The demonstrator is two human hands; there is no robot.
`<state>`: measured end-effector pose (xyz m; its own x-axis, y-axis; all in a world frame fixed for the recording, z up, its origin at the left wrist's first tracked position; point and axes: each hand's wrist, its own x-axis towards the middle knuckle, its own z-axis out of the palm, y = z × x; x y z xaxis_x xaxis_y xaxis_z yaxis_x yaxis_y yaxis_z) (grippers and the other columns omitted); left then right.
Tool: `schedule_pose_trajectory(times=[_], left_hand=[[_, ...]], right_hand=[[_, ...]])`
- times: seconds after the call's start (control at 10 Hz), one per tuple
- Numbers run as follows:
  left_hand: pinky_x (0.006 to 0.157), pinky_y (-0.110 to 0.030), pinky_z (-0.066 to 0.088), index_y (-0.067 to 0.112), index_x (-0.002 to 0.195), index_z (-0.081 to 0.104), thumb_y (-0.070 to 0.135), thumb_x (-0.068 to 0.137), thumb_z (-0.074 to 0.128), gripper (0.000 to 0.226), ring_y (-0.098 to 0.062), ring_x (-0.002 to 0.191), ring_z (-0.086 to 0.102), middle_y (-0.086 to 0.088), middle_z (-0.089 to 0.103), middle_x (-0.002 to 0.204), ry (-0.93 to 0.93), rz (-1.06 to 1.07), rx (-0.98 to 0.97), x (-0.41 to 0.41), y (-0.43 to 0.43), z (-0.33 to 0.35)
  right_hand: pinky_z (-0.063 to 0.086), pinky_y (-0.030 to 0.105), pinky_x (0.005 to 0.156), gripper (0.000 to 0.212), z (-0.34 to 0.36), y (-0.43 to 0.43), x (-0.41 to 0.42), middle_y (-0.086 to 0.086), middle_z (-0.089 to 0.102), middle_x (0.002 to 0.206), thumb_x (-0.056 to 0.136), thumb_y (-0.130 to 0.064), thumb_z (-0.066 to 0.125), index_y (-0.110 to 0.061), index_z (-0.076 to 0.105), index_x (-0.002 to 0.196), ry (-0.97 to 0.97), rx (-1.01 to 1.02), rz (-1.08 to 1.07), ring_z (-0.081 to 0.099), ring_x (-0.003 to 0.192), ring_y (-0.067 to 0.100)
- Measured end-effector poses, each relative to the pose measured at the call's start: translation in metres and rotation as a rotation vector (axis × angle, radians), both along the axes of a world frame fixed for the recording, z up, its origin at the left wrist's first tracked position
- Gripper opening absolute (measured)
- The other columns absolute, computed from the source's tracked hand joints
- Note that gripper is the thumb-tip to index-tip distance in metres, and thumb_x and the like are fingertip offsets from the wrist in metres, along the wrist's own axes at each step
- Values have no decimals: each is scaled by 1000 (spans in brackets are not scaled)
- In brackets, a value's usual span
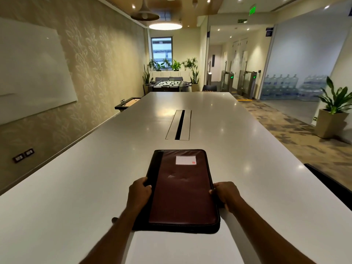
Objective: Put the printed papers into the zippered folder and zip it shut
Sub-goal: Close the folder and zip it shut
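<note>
A dark maroon zippered folder (181, 189) with a black spine and a white label lies flat and closed on the white table (76, 187), right in front of me. My left hand (138, 193) grips its left edge, thumb on the cover. My right hand (226, 195) holds its right edge by the zipper track. White printed paper (182, 246) lies on the table beneath the folder's near edge, between my forearms.
A metal cable hatch (179, 124) is set into the table's middle, beyond the folder. A dark chair back (331, 185) stands at the table's right edge. A whiteboard (32, 73) hangs on the left wall. A potted plant (332, 111) sits on the floor at right.
</note>
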<state>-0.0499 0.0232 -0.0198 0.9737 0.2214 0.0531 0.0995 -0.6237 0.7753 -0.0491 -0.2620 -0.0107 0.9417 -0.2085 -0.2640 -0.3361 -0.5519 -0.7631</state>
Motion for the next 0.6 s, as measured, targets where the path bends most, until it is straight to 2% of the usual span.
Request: schedule_pose_trajectory(times=[0.1,0.2,0.3,0.4,0.5,0.6], left_hand=[[94,-38,49,8,129,57,12,91,54,38,-31,114,59,-14,63,126,25,-12,59,2,-2,-4],[97,-40,46,1,128,53,17,94,54,38,-33,117,55,-19,57,129,1,-46,175,-6,-13,-1],[104,-40,42,-2,133,47,26,94,55,48,-35,125,48,-23,47,139,-62,-89,261,-22,-34,-1],[116,-36,23,2,145,32,35,96,51,62,-31,142,26,-19,27,154,-100,-143,290,-41,-61,-9],[118,-32,14,7,149,25,45,96,46,69,-24,146,15,-13,20,158,-175,-197,312,-66,-83,-19],[118,-29,4,11,151,19,55,96,36,72,-20,148,8,-8,14,160,-252,-216,340,-87,-99,-30]], right_hand=[[57,44,85,19,-2,1,-5,16,75,95,81,-13,71,-7,77,98,-52,-12,0,71,88,33],[57,37,76,18,-1,4,-17,15,74,83,78,-18,70,-1,74,83,-115,-99,14,70,80,32],[49,33,77,28,-1,9,-31,13,68,93,82,-29,67,-3,68,94,-165,-203,8,65,91,31],[47,38,91,54,-7,9,-46,15,58,122,86,-44,63,-7,55,124,-161,-377,30,57,114,33],[45,40,95,58,-15,4,-73,14,51,129,89,-54,55,-12,49,129,-233,-595,85,49,119,33],[39,40,101,60,-25,0,-94,15,51,134,90,-55,50,-11,50,131,-324,-744,128,44,125,34]])
